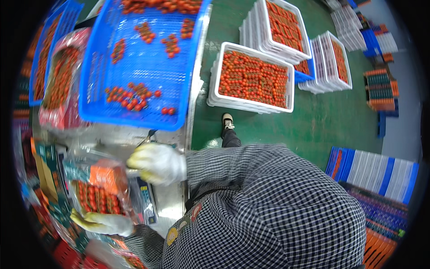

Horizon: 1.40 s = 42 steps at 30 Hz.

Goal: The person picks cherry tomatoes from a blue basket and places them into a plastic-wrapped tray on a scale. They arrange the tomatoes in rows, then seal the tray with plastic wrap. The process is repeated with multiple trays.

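My left hand (102,223), in a white glove with yellowed fingertips, lies against the near side of a film-wrapped carton (109,175). Rows of red vine cherry tomatoes (97,198) show through the carton's window. Whether the fingers grip it cannot be told. A weighing scale (143,196) with a small display sits beside the carton, partly covered. My right hand (157,164), gloved and blurred, has curled fingers above the metal table (171,198). A thin dark tool, perhaps scissors (147,137), shows just beyond it; whether the hand holds it is unclear.
A blue plastic crate (151,74) with loose tomato clusters rests on the table. Left of it is a pink bag (53,117) of tomatoes. White crates (252,106) full of tomatoes stand on the green floor (309,124). Folded cartons (47,168) lie at the far left.
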Motion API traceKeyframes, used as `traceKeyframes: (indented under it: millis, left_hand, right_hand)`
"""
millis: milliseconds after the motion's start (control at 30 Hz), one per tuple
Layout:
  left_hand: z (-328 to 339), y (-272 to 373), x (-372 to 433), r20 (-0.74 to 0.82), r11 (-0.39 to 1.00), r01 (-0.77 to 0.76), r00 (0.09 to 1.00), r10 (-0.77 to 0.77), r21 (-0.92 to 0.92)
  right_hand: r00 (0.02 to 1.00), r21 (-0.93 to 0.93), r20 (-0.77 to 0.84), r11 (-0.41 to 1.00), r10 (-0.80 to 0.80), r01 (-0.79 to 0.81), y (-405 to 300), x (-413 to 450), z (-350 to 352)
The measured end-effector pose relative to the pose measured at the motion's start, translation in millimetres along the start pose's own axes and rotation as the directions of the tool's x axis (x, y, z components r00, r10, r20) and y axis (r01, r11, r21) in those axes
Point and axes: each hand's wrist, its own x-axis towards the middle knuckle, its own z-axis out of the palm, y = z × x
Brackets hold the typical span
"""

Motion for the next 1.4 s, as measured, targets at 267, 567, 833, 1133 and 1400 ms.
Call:
traceKeyframes:
  millis: [267, 567, 833, 1133, 1400]
  left_hand:
    - [205.8, 195.5, -220.5, 0.726, 0.829, 0.125, 0.565, 0.392, -0.545]
    - [435.1, 180.3, -436.6, 0.966, 0.947, -0.241, -0.194, 0.169, -0.214]
    - [546.8, 169.1, -492.1, 0.989, 0.991, 0.083, 0.115, 0.093, -0.103]
    - [606.1, 237.7, -517.1, 0.887, 0.873, -0.178, 0.007, 0.462, -0.454]
    - [624.2, 314.6, -585.6, 0.864, 0.863, -0.077, -0.107, 0.491, -0.500]
  right_hand:
    - [0.689, -0.361, -0.598, 0.630, 0.410, -0.688, 181.4, -226.4, -209.3]
    - [0.077, 0.069, -0.666, 0.164, 0.742, -0.984, 301.5, -398.6, -290.6]
    - [-0.067, 0.263, -0.525, 0.087, 0.848, -0.961, 339.2, -456.3, -312.1]
    - [-0.191, 0.608, -0.415, 0.114, 0.890, -0.786, 371.2, -464.3, -293.7]
    - [-0.318, 0.701, -0.346, 0.017, 0.883, -0.713, 368.0, -471.8, -300.7]
